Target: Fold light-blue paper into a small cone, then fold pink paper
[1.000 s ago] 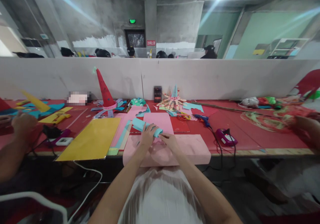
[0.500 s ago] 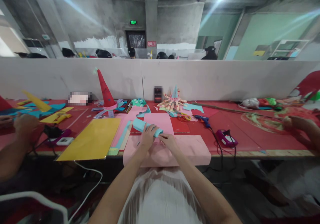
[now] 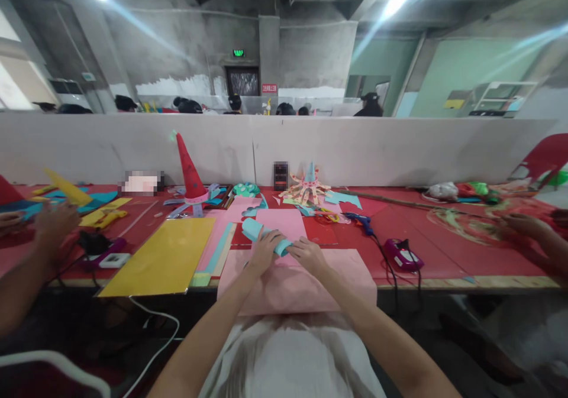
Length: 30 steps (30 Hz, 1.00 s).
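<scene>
A light-blue sheet of paper (image 3: 252,229), curled into a loose roll, lies slantwise above the table in front of me. My left hand (image 3: 266,251) is wrapped over the middle of the roll. At its lower right end, my right hand (image 3: 309,256) has its fingers pinched together at the paper's edge. Beneath my hands a large pink sheet (image 3: 346,274) hangs over the table's front edge. Another pink sheet (image 3: 288,220) lies flat just behind the roll.
Yellow sheets (image 3: 164,256) lie to the left. A glue gun (image 3: 360,220) and a purple power strip (image 3: 403,256) with cords are on the right. Behind stand a red paper cone (image 3: 190,170) and a small blue-tipped cone (image 3: 310,176). Co-workers' hands (image 3: 55,223) appear at both sides.
My view has tilted up slightly. The blue roll has turned a little, its right end showing more open, and my right hand has shifted slightly right at that end.
</scene>
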### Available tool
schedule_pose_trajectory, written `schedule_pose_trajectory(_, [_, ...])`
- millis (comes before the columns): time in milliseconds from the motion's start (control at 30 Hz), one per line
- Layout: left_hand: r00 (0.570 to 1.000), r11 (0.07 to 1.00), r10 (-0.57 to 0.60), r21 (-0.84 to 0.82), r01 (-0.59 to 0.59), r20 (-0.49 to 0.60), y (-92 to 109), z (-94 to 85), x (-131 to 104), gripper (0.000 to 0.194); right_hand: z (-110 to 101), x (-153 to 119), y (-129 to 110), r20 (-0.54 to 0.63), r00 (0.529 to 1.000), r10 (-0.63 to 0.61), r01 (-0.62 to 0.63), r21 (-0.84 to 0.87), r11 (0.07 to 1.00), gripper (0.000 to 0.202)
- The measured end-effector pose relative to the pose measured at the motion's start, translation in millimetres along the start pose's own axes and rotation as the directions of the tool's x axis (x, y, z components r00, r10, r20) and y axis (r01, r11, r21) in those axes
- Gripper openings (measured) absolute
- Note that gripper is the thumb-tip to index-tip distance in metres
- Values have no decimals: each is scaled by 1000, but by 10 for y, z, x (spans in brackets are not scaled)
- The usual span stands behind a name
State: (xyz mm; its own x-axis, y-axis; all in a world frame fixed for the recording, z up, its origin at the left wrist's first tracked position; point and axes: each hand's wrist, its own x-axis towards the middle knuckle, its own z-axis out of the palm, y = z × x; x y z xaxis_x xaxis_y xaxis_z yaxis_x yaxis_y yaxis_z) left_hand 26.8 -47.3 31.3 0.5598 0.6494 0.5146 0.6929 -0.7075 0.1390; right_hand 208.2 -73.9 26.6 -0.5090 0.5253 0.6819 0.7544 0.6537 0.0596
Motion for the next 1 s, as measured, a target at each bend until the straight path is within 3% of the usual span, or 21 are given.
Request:
schedule_pose_trajectory(167, [981,989,70,-138,-45,182,-29,-213,178,28,-186,77,89,-19,974,-224,217,-185,958,18])
schedule_pose_trajectory(333, [949,969,105,-245,-31,296,-127,-325,418,25,-237,164,139,11,937,-348,347,-110,931,22])
schedule_pose_trajectory(433, [961,947,103,-322,-15,256,-143,-363,499,32,-188,169,181,-73,955,-288,290,8,957,25])
schedule_pose_trajectory(600, [997,848,-55,-524,79,61,-97,-413,487,36,-121,139,252,-246,969,-34,88,212,973,24])
schedule_pose_trajectory(733, [989,748,-136,-649,138,53,-97,-451,471,26,-140,138,287,-274,958,86,1,305,952,22])
schedule_pose_trajectory(867, [997,705,-67,-706,69,31,-95,-483,508,22,-163,136,314,-308,939,156,-43,346,937,20])
schedule_pose_trajectory(1000, [995,705,-31,-704,86,90,-46,-489,530,27,-186,136,308,-275,953,129,-44,296,954,21])
